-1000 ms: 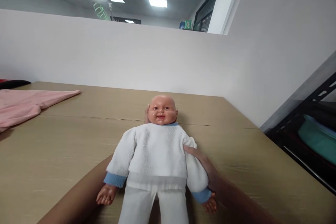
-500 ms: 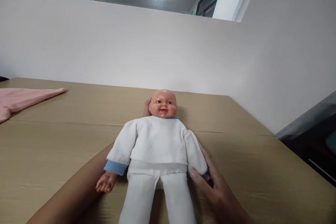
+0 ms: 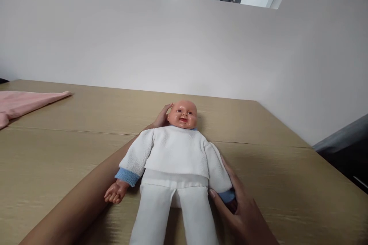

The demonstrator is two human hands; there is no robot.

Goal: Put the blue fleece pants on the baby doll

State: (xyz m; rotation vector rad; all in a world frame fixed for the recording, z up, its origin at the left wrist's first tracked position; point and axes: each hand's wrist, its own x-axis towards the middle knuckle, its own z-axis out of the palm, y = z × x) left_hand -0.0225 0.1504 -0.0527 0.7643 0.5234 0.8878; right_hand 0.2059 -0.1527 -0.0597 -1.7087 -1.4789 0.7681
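Observation:
A baby doll (image 3: 172,160) in a white fleece top with blue cuffs and white trousers lies on its back on the wooden table (image 3: 57,153), head pointing away from me. My left hand (image 3: 162,118) reaches under the doll and cups the back of its head; only the thumb and part of the palm show. My right hand (image 3: 235,208) is closed round the doll's arm at the blue cuff, with the thumb on the sleeve. The doll's other bare plastic hand (image 3: 115,192) rests against my left forearm.
A pink cloth (image 3: 20,103) lies at the table's far left. A white partition wall (image 3: 172,46) stands behind the table. A dark shelf unit (image 3: 345,157) is at the right, past the table's edge.
My right hand slid from the doll's side down its arm and closed round the blue cuff. My left thumb now shows beside the doll's head. The view tilted downward.

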